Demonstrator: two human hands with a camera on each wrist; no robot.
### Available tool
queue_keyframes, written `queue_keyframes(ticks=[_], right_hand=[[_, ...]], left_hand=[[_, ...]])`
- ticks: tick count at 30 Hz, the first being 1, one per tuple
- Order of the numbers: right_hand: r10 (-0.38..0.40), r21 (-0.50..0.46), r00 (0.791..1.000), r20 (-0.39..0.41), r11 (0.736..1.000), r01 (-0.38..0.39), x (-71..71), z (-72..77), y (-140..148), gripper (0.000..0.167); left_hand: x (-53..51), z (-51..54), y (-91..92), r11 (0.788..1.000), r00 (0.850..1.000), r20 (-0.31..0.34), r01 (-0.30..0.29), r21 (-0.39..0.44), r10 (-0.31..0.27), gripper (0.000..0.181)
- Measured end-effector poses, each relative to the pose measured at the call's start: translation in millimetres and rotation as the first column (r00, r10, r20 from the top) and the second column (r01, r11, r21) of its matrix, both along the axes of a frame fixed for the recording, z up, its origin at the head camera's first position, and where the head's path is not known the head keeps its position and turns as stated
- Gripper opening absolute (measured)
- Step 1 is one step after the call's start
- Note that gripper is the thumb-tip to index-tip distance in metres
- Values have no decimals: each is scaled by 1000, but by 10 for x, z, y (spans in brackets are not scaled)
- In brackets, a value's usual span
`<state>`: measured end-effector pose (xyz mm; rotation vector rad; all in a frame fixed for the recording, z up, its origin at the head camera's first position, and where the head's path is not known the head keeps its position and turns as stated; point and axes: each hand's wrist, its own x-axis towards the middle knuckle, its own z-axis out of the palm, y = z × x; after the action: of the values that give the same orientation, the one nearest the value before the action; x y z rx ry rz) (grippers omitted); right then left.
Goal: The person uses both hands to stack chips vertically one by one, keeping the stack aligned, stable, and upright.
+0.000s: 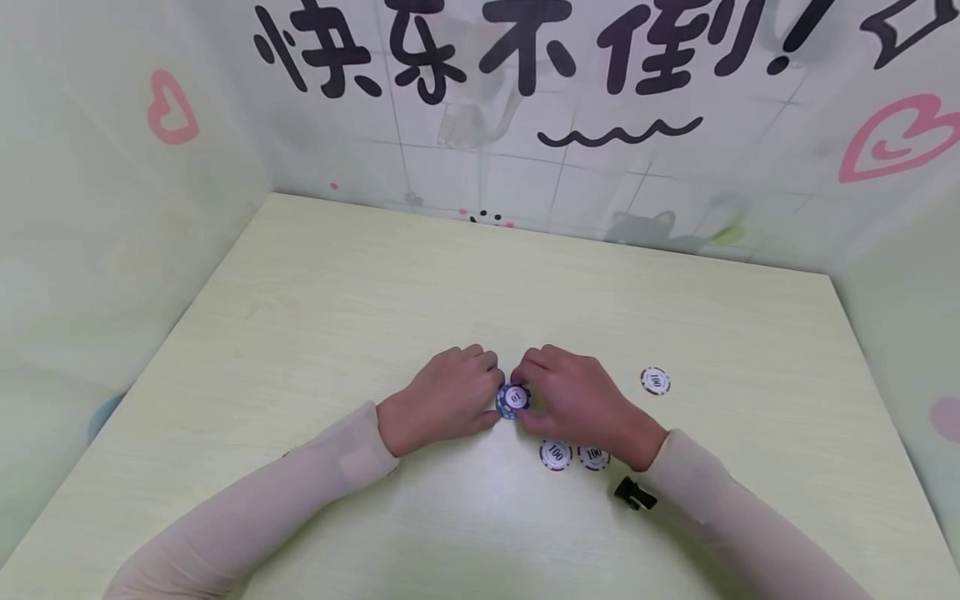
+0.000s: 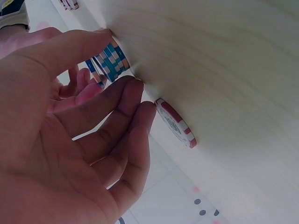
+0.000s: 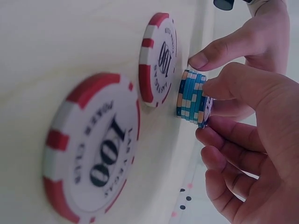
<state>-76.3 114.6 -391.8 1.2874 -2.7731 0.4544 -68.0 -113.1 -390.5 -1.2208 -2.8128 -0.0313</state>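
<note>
A short stack of blue poker chips (image 3: 188, 95) stands on the table between both hands. My left hand (image 1: 448, 393) steadies the stack from the left, thumb on one side and fingertips on the other. From the right, my right hand (image 1: 573, 398) pinches a dark blue chip marked 10 (image 1: 517, 397) between thumb and index finger. That chip sits slightly tilted on top of the stack, as the left wrist view shows. Close to my left fingertips lies a red-and-white chip (image 2: 175, 123), flat on the table.
Two red-and-white 100 chips (image 1: 556, 455) lie side by side in front of my right hand. Another 100 chip (image 1: 656, 381) is farther back to the right. A small black clip-like object (image 1: 635, 493) rests near my right sleeve. Printed walls (image 1: 480, 167) border the table (image 1: 360, 275).
</note>
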Motion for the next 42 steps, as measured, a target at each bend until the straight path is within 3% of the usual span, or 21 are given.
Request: queue_keyframes(ticks=[17,25,33,42], right_hand=[[1,12,1000,16,1000,-1,-2,19,-33,31],[-38,21,998,43,999,37,19,11,19,34],[-100,21,994,53,995,99,73,40,272,31],[-188,39,982,20,982,187,212,19,675,29]], left_hand=[[-1,24,0,1000,1000,-15,7,-4,-7,30],[9,25,-5,1000,1000,-16,9,2,-9,27],[10,35,6,999,1000,20,-7,-33,7,28],[14,19,-1,1000,1000,-9,10,-18,-10,26]])
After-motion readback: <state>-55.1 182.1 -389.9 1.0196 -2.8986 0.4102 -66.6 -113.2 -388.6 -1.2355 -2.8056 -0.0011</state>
